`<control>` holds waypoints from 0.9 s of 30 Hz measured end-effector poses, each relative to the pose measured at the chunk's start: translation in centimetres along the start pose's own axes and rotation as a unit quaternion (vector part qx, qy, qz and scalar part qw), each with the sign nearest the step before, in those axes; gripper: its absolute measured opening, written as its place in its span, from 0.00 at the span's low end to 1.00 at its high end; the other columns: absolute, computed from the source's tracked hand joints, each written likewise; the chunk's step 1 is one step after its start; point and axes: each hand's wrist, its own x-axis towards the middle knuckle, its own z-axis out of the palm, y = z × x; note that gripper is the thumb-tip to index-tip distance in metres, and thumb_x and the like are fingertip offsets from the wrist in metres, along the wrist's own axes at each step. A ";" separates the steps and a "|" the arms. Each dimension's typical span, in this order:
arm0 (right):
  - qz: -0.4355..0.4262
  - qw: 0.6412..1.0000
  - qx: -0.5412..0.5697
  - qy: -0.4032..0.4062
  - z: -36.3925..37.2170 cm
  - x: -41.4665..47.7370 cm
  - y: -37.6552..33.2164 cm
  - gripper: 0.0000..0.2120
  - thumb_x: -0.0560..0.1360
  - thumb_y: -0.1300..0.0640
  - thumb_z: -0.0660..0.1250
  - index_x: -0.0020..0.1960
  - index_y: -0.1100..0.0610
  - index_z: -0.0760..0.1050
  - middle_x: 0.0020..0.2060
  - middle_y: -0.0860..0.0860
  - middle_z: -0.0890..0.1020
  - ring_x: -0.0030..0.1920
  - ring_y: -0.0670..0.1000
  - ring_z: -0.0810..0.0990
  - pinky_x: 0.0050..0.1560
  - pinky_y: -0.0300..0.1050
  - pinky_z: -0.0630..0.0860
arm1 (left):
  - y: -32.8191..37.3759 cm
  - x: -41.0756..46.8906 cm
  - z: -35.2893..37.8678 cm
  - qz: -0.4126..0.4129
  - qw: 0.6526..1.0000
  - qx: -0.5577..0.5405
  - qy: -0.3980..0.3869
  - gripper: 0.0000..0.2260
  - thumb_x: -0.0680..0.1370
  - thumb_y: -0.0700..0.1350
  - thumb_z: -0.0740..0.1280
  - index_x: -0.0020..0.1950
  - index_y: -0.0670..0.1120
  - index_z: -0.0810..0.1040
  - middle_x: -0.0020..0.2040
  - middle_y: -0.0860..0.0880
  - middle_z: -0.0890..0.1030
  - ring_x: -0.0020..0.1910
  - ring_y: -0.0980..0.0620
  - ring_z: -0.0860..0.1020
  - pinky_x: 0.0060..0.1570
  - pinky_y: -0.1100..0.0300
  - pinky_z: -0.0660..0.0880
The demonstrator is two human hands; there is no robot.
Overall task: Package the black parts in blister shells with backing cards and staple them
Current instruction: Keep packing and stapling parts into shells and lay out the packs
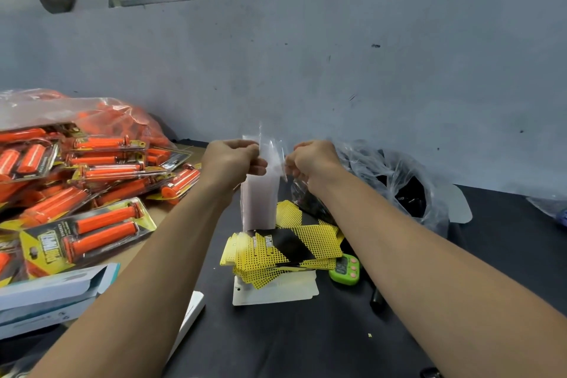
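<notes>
Finished orange packs point(92, 193) lie left of the backing cards point(285, 248). Above the cards, left hand point(233, 163) and right hand point(310, 163) pinch, fingers curled, an apparently empty blister shell point(260, 199). Bagged black parts point(405, 190) wait right; filling and stapling remain.

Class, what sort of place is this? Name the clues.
Probably a small packing workshop: a heap of packed orange grips, a stack of yellow backing cards, and a bag of black parts.
</notes>
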 end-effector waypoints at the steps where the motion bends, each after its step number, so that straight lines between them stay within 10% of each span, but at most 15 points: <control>1: 0.016 0.999 0.040 -0.011 -0.2 0.0 -0.1 0.09 0.75 0.76 0.65 0.46 0.64 0.78 0.34 0.60 0.81 0.30 0.54 0.77 0.30 0.43 0.78 | -0.1 0.2 0.0 -0.012 1.000 -0.001 0.001 0.09 0.83 0.43 0.68 0.61 0.41 0.82 0.40 0.42 0.87 0.33 0.52 0.85 0.27 0.64 0.72; 9: 0.103 0.965 0.208 -0.126 -1.8 -0.6 -0.6 0.17 0.79 0.77 0.57 0.62 0.62 0.70 0.41 0.60 0.77 0.35 0.51 0.74 0.36 0.40 0.67 | -0.5 1.1 0.5 -0.021 0.999 0.005 0.026 0.11 0.84 0.47 0.66 0.63 0.44 0.80 0.40 0.44 0.87 0.33 0.51 0.85 0.25 0.65 0.71; 15: 0.155 0.922 0.313 -0.168 -3.1 -0.2 0.1 0.12 0.80 0.76 0.57 0.47 0.61 0.69 0.41 0.61 0.75 0.31 0.51 0.73 0.30 0.37 0.69 | -1.2 1.6 0.4 0.051 0.983 0.132 0.115 0.16 0.78 0.38 0.72 0.67 0.40 0.79 0.48 0.43 0.86 0.36 0.49 0.86 0.47 0.48 0.85; 21: 0.128 0.921 0.335 -0.152 -5.2 -0.9 1.3 0.10 0.79 0.75 0.60 0.49 0.62 0.73 0.43 0.60 0.80 0.29 0.50 0.76 0.32 0.37 0.71 | -0.2 0.2 0.5 0.099 0.912 0.352 0.188 0.20 0.82 0.59 0.65 0.66 0.48 0.82 0.60 0.47 0.86 0.57 0.44 0.83 0.54 0.51 0.79; 27: 0.044 0.946 0.312 -0.082 -8.0 -5.0 4.3 0.14 0.76 0.77 0.63 0.48 0.59 0.76 0.45 0.60 0.85 0.30 0.48 0.81 0.34 0.39 0.77 | -0.2 -7.0 3.6 0.224 0.952 0.167 0.127 0.17 0.80 0.62 0.62 0.52 0.54 0.86 0.45 0.54 0.86 0.40 0.57 0.81 0.38 0.62 0.72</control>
